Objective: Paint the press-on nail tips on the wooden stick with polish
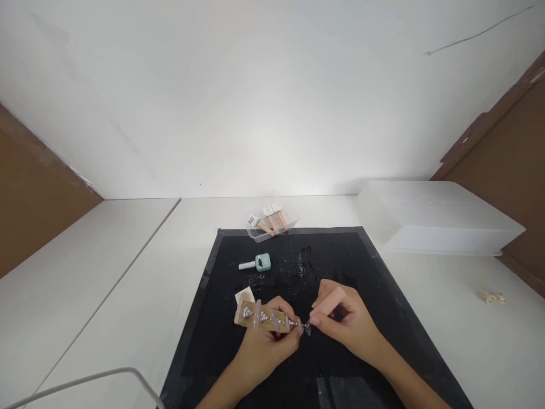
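My left hand (270, 343) is closed around a wooden strip (269, 325), held tilted above the black mat. Several pale pink false nails (258, 313) stand crosswise along it on silvery round mounts. A white squarish piece (244, 296) juts out behind the strip's left end; its kind is partly hidden. In my right hand (347, 318), the fingers pinch a pink polish-cap handle (327, 301), whose lower tip is at the strip's right end, close to the outermost nail (300, 328) and a small shiny piece (307, 329).
A mint-green polish bottle (263, 262) with a white cap lies on the black mat (323, 250). Behind it, a clear tray (260, 237) holds pink-handled bottles. To the right are a white plastic box (447, 218) and small cream pieces (491, 297). A grey cable (106, 372) curves at lower left.
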